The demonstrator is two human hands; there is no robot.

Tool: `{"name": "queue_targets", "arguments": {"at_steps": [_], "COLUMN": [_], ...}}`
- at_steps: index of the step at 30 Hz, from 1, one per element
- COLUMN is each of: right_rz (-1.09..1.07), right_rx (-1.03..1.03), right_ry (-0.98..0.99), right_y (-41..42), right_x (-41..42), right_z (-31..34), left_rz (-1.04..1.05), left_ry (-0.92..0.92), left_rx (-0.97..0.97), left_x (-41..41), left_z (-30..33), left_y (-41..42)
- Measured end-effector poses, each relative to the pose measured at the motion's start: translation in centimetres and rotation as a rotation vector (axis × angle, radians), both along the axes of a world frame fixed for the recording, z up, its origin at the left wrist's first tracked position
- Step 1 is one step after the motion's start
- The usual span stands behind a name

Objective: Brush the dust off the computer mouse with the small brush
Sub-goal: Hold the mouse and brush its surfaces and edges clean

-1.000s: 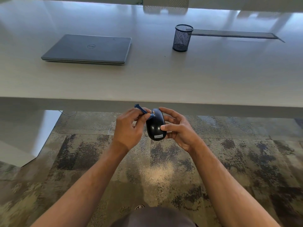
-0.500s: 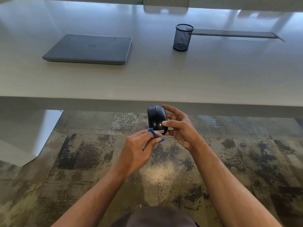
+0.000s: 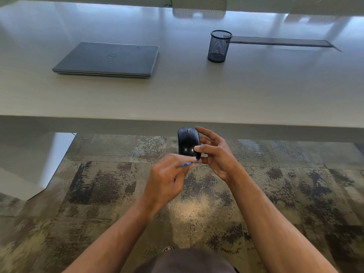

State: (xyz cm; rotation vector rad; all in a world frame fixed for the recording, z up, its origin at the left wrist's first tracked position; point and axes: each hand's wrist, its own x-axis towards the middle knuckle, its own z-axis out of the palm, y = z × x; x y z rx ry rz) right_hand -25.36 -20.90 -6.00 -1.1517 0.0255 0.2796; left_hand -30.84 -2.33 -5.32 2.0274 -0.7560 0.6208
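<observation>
A black computer mouse (image 3: 188, 141) is held in the air just below the table's front edge, top side up, scroll wheel pointing away from me. My right hand (image 3: 216, 154) grips it from the right, thumb on its near end. My left hand (image 3: 167, 178) sits below and to the left, pinching a small blue brush (image 3: 188, 164). The brush tip lies at the near end of the mouse, next to my right thumb. Most of the brush is hidden by my left fingers.
A pale table (image 3: 177, 95) spans the view above my hands. On it lie a closed grey laptop (image 3: 108, 59) at the left and a black mesh pen cup (image 3: 219, 46) at the right, with a dark cable slot (image 3: 279, 41) behind. Patterned carpet (image 3: 98, 184) lies below.
My left hand has swept the brush from the far end of the mouse down to its near end and dropped lower. My right hand has kept the mouse nearly still.
</observation>
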Motion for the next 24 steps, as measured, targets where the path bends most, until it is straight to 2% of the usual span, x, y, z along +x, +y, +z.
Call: {"name": "queue_targets", "arguments": {"at_steps": [2, 4, 12, 15, 20, 24], "right_rz": [-0.003, -0.001, 0.031, 0.046, 0.064, 0.068], "right_rx": [0.002, 0.0, -0.034, -0.05, -0.065, -0.085], "right_ry": [-0.004, -0.006, -0.001, -0.003, -0.014, -0.005], "right_y": [0.0, 0.0, -0.4, -0.2, 0.1, 0.1], "right_x": [0.0, -0.1, -0.8, -1.1, -1.6, -2.6], "right_z": [0.0, 0.0, 0.2, 0.3, 0.3, -0.3], "left_rz": [-0.025, -0.034, 0.098, 0.137, 0.073, 0.148], "left_ry": [-0.011, 0.005, 0.231, 0.325, 0.332, 0.288], "left_rx": [0.072, 0.06, -0.283, -0.348, -0.222, -0.163], "left_x": [-0.4, -0.7, 1.0, 2.2, 2.5, 2.8], "left_z": [-0.5, -0.7, 1.8, 2.5, 2.4, 1.9], "left_y": [-0.5, -0.7, 0.6, 1.2, 0.7, 0.9]}}
